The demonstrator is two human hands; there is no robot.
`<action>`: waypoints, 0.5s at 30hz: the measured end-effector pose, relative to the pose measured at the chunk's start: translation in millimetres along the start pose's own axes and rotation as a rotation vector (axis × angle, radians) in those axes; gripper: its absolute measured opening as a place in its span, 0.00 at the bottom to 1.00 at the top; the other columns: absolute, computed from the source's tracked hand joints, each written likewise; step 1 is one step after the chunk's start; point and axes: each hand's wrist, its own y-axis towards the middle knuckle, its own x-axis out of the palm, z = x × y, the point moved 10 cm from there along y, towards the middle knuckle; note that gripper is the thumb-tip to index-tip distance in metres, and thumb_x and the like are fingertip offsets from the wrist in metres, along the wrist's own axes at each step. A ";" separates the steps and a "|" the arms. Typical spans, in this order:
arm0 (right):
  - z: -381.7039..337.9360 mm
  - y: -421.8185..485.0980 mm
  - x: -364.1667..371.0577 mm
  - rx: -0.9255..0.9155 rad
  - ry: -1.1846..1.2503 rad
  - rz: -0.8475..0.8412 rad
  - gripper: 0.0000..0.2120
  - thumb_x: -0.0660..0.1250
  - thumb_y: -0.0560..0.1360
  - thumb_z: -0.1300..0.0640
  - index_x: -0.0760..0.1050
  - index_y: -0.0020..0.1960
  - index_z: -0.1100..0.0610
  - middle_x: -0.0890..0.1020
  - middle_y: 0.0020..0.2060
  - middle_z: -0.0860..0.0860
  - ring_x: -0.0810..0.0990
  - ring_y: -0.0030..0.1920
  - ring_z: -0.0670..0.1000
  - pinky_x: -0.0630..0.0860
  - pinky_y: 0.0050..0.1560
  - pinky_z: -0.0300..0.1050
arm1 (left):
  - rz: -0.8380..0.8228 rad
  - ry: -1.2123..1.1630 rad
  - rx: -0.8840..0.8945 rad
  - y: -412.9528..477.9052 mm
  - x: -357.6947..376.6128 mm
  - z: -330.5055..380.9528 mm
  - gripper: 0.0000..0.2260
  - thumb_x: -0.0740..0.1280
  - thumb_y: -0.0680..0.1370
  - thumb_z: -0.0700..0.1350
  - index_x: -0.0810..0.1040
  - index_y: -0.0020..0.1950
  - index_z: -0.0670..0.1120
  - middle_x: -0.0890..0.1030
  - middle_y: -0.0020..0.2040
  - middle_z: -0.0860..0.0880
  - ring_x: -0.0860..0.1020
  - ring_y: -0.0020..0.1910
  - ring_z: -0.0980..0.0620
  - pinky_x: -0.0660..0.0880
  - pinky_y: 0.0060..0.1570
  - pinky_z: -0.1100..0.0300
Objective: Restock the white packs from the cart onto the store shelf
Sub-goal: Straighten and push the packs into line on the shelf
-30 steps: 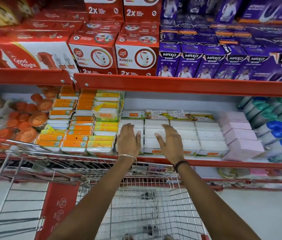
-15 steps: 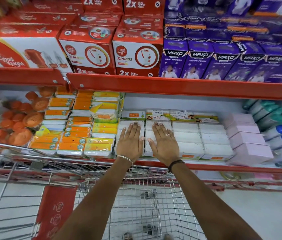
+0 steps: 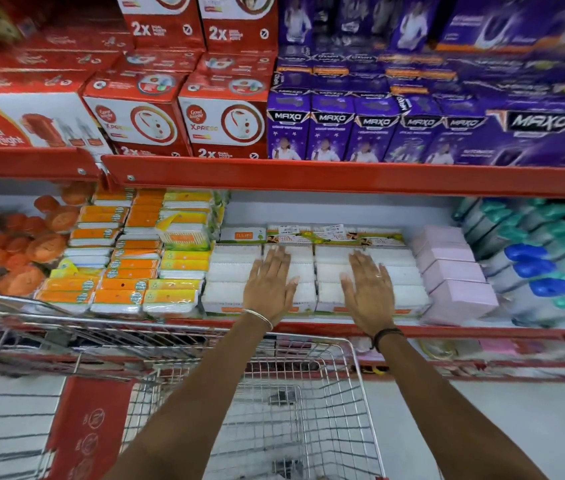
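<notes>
The white packs lie stacked in rows on the store shelf — a moment ago both palms lay side by side; now the left hand and right hand have spread apart, fingers splayed flat, holding nothing. Stocking looks nearly done — the cart seems almost empty.

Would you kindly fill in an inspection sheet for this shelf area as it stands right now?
Surface: red metal store shelf, packed front to back.
Job's things: white plastic-wrapped packs in rows mid-shelf; silver wire cart below, no white packs visible in it.
Clutter: orange-and-yellow packs to the left, pink boxes to the right.
Grippers: left hand and right hand flat and open on the white packs, apart.
Cables: nothing seen.
Surroundings: red cartons and purple cartons on the shelf above.
</notes>
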 end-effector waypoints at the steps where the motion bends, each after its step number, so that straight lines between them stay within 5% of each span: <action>1: 8.2 -1.2 0.8 0.009 -0.015 -0.005 0.31 0.41 0.76 0.41 0.59 0.74 0.56 0.65 0.74 0.53 0.60 0.75 0.51 0.53 0.76 0.53 | -0.008 -0.020 0.012 1.8 4.2 12.6 0.30 0.38 0.76 0.56 0.51 0.75 0.44 0.53 0.77 0.45 0.50 0.76 0.47 0.50 0.75 0.47; 8: 19.4 1.0 13.1 0.003 -0.047 -0.045 0.31 0.43 0.77 0.43 0.59 0.74 0.58 0.63 0.74 0.53 0.61 0.74 0.52 0.59 0.74 0.56 | -0.034 -0.028 0.005 10.3 31.2 55.4 0.30 0.36 0.76 0.55 0.48 0.75 0.43 0.52 0.78 0.45 0.50 0.76 0.48 0.47 0.74 0.49; 15: 20.7 4.7 15.0 -0.003 -0.025 0.005 0.28 0.46 0.77 0.46 0.65 0.71 0.59 0.68 0.72 0.55 0.67 0.72 0.53 0.65 0.71 0.55 | 0.024 0.039 -0.017 14.8 35.1 56.0 0.27 0.41 0.78 0.53 0.55 0.74 0.42 0.61 0.75 0.44 0.59 0.74 0.48 0.55 0.73 0.48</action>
